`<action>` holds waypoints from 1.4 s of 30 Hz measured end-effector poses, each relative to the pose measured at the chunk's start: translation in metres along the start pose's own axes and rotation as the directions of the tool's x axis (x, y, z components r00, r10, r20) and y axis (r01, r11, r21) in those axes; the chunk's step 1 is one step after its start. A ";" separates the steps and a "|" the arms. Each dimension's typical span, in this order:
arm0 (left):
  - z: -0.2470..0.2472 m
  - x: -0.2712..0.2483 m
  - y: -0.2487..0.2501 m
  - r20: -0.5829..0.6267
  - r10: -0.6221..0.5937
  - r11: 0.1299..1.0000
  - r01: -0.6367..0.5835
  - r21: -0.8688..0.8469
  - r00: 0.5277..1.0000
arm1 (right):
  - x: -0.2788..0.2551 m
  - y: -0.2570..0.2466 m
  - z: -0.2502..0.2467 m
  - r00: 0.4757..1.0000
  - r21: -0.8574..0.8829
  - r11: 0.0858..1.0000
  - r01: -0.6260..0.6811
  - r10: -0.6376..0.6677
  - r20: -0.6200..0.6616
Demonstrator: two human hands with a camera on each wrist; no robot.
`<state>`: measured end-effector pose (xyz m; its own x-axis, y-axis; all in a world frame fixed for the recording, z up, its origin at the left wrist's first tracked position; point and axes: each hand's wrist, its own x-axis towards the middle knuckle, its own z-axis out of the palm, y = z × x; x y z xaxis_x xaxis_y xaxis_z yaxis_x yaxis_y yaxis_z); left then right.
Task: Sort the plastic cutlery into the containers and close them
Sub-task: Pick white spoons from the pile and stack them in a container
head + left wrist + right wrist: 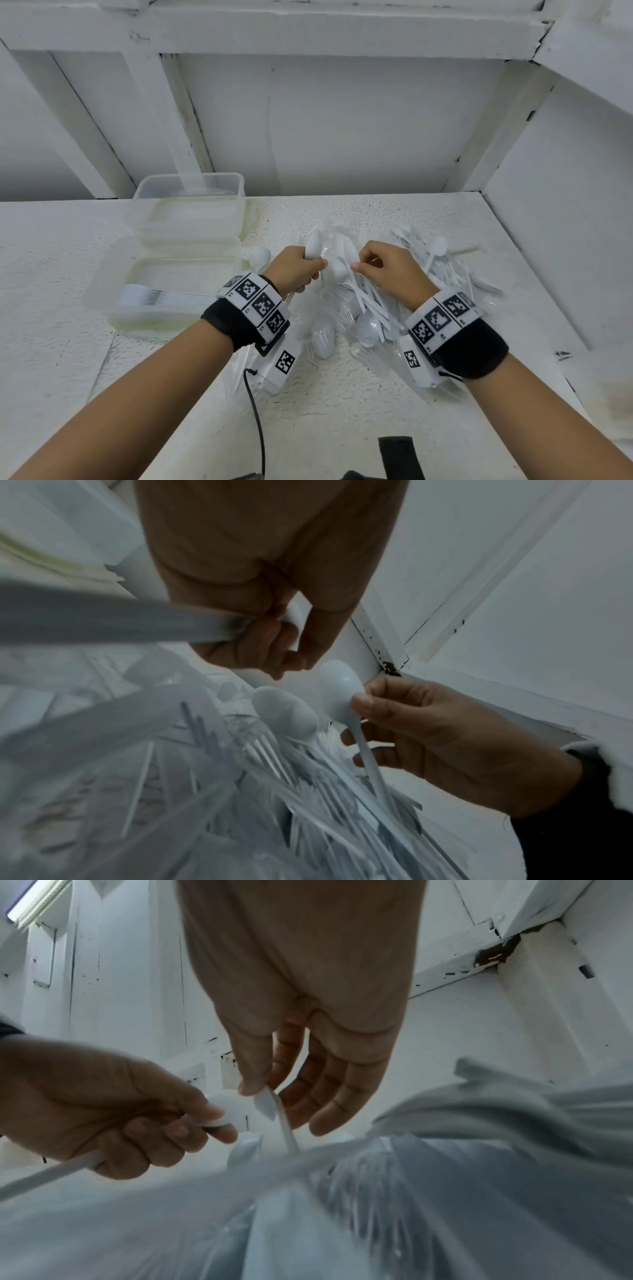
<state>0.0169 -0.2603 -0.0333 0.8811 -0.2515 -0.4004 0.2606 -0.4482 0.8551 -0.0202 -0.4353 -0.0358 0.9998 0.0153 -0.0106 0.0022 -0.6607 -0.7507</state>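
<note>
Head view: both fists curled, L hand (297,270) & R hand (390,270) gripping spoons (342,260).

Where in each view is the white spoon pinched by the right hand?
Head: the spoon is at centre, above the cutlery pile.
Left wrist: spoon, right of centre, bowl up.
Right wrist: spoon, centre, under the thumb.
Shared landmark: the left hand gripping spoons.

white cutlery (376,301), black-and-white checked wristbands (257,301)
</note>
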 end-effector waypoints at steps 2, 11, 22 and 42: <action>0.002 0.003 -0.003 -0.031 -0.005 1.000 0.005 -0.011 0.999 | -0.003 -0.005 -0.006 0.997 0.050 0.998 0.035 -0.032 -0.067; 0.018 0.007 -0.002 -0.127 -0.092 0.971 0.118 0.209 0.988 | -0.012 -0.027 -0.027 0.935 0.329 0.931 0.156 -0.032 -0.354; 0.008 0.008 -0.004 -0.035 -0.185 0.977 0.180 -0.119 0.982 | -0.011 0.002 -0.011 0.989 -0.177 0.974 -0.143 0.135 -0.053; 0.015 0.017 0.003 -0.058 -0.028 0.945 0.045 0.324 0.998 | -0.016 -0.012 -0.006 0.916 0.120 0.992 -0.044 0.088 -0.391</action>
<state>0.0265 -0.2787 -0.0421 0.8949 -0.1888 -0.4045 0.1583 -0.7130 0.6831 -0.0360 -0.4316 -0.0225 0.9235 -0.3375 0.1821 -0.0443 -0.5655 -0.8236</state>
